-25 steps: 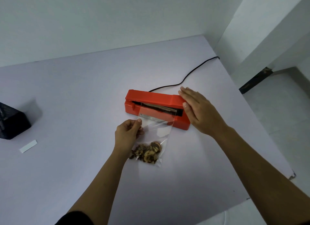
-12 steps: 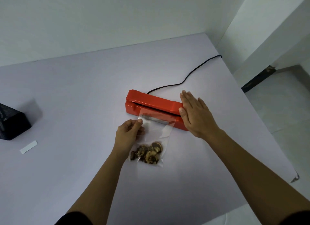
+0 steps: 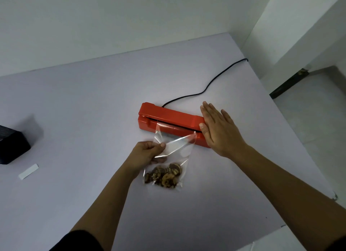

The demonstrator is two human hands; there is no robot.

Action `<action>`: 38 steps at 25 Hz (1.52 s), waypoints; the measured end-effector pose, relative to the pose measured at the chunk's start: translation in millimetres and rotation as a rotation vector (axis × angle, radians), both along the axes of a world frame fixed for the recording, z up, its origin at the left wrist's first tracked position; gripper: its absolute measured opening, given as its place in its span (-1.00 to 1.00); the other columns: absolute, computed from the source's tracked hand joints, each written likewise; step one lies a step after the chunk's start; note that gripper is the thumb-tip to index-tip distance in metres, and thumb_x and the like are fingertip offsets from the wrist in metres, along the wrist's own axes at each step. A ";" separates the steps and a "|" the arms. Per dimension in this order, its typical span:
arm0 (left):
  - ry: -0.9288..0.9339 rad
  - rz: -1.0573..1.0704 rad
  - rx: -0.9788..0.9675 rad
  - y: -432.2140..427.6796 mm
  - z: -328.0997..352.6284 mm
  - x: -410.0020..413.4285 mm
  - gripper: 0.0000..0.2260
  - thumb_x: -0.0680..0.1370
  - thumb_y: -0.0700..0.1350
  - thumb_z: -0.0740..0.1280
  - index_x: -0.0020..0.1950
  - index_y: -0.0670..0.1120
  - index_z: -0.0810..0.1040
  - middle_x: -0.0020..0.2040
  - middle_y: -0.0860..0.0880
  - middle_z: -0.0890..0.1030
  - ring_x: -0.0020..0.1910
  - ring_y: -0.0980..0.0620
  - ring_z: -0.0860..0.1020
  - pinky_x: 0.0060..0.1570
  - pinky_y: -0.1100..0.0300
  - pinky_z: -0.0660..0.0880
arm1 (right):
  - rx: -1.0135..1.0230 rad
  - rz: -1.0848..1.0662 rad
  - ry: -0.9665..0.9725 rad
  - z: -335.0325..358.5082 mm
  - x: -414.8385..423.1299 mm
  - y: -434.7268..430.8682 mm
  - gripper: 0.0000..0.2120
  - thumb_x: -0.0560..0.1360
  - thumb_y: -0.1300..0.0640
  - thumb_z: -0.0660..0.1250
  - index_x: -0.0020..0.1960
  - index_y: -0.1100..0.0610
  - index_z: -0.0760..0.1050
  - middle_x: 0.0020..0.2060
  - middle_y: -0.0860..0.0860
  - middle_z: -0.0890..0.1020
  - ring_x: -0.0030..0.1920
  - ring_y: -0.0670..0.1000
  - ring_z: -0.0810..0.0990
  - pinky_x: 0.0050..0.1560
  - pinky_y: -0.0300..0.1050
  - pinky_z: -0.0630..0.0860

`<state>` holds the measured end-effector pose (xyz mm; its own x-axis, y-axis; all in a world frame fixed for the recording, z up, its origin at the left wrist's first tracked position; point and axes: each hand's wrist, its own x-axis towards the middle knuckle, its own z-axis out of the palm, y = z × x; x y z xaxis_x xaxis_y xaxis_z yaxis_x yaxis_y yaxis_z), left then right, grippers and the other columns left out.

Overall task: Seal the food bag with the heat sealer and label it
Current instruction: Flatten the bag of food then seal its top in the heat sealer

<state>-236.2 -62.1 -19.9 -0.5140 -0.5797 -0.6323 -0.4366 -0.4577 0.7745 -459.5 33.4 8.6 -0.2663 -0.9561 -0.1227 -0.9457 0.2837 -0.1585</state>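
The left hand (image 3: 148, 153) pinches the left edge of the clear food bag (image 3: 177, 146) between its thumb and curled fingers. The right hand (image 3: 221, 132) lies flat with straight fingers, pressing down on the right end of the red heat sealer (image 3: 168, 117). At the far left of the pale table (image 3: 93, 101) stands a black mesh container (image 3: 11, 146), partly cut off by the frame. Just near and right of it a small white label strip (image 3: 28, 171) lies flat, well apart from the bag. Towards the middle, the bag lies on the near side of the sealer. Its brown dried food pieces (image 3: 164, 176) are gathered at the near end, and its far, open end is tucked into the slot between the sealer's lid and base. The lid is down, with only a thin dark line along the slot; whether it clamps fully I cannot tell. A black cord (image 3: 206, 87) runs from the sealer's far side off to the right, over the table's edge. Beyond that edge lie a pale floor (image 3: 309, 129) and white walls.
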 end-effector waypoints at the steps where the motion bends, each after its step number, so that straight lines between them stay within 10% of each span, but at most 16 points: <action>1: 0.004 0.009 0.013 -0.4 1.2 -0.4 -0.75 0.51 -0.08 0.37 -0.09 -0.29 0.63 -0.25 -0.16 0.69 -0.31 -0.01 0.68 -0.31 0.28 0.56 | 0.002 -0.007 0.000 -0.1 0.0 0.1 -0.29 0.46 -0.20 -0.34 0.51 0.14 -0.05 0.52 0.05 0.04 0.51 -0.01 -0.04 0.44 -0.08 -0.17; 38: 0.122 -0.015 -0.021 6.2 15.2 5.4 -0.75 0.54 -0.15 0.31 -0.16 -0.36 0.55 -0.42 -0.02 0.64 -0.41 0.05 0.64 -0.37 0.34 0.51 | 0.008 -0.036 -0.009 0.8 0.4 0.5 -0.31 0.48 -0.17 -0.33 0.51 0.15 -0.03 0.52 0.05 0.04 0.51 -0.01 -0.02 0.44 -0.05 -0.13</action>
